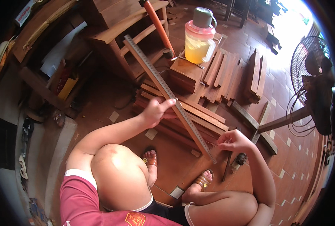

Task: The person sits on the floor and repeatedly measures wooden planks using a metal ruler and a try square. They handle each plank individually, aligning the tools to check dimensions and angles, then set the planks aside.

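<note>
Shirt point(82, 203), ruler point(163, 84), pitcher point(190, 31) of yellow liquid point(193, 54)

A grey-green cup point(202, 18) is sitting atop a jug point(190, 37) of yellow liquid point(194, 52), and a fan point(311, 67) is standing over on the right.

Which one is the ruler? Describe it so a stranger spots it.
Find the stack of reddish wood strips on the tiled floor. Above it slants the ruler, gripped in the left hand. Its grey, finely marked face differs from the plain strips.
</note>
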Motion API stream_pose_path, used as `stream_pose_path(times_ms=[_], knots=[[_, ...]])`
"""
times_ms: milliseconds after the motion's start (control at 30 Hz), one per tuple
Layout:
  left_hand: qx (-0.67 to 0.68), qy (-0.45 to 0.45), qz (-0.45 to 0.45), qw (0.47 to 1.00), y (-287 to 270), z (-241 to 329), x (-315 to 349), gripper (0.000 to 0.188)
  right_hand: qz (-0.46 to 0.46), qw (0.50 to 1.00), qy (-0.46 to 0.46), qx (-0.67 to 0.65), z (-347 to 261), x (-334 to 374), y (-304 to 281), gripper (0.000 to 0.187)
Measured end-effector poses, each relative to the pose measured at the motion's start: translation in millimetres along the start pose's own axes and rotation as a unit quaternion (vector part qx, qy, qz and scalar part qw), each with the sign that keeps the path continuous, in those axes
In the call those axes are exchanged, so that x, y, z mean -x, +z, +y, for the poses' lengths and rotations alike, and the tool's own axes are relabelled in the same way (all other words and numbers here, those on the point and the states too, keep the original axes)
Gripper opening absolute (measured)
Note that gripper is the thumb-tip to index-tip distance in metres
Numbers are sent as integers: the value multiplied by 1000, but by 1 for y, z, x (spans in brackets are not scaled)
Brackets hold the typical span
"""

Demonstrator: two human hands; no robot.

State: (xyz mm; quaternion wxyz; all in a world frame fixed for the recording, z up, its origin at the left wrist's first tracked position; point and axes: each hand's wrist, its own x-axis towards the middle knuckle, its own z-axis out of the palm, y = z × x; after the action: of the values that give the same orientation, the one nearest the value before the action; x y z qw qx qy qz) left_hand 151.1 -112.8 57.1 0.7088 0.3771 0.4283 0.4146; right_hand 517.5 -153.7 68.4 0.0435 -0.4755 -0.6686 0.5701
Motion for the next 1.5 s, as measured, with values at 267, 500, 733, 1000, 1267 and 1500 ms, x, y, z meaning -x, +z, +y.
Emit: stream_pose_path(times_ms=[267, 500, 733, 1000, 1267, 1500], knots=[[-138, -21, -99, 985, 4, -13, 5, 27, -19, 1000, -20, 15, 8, -6, 7, 27], [-187, -13, -165, 968, 7, -21, 8, 28, 65, 996, -57, 7, -8, -9, 15, 25], [-283, 49, -219, 932, 21, -33, 4, 30, 294, 938, -181, -3, -78, -40, 41, 23], [-353, 93, -224, 904, 39, -32, 8, 31, 355, 916, -185, -37, -114, -39, 45, 14], [-358, 98, -240, 897, 38, -36, 5, 29, 380, 907, -183, -14, -112, -41, 49, 13], [-365, 91, -258, 890, 41, -26, 9, 29, 373, 914, -160, -21, -115, -38, 50, 13]])
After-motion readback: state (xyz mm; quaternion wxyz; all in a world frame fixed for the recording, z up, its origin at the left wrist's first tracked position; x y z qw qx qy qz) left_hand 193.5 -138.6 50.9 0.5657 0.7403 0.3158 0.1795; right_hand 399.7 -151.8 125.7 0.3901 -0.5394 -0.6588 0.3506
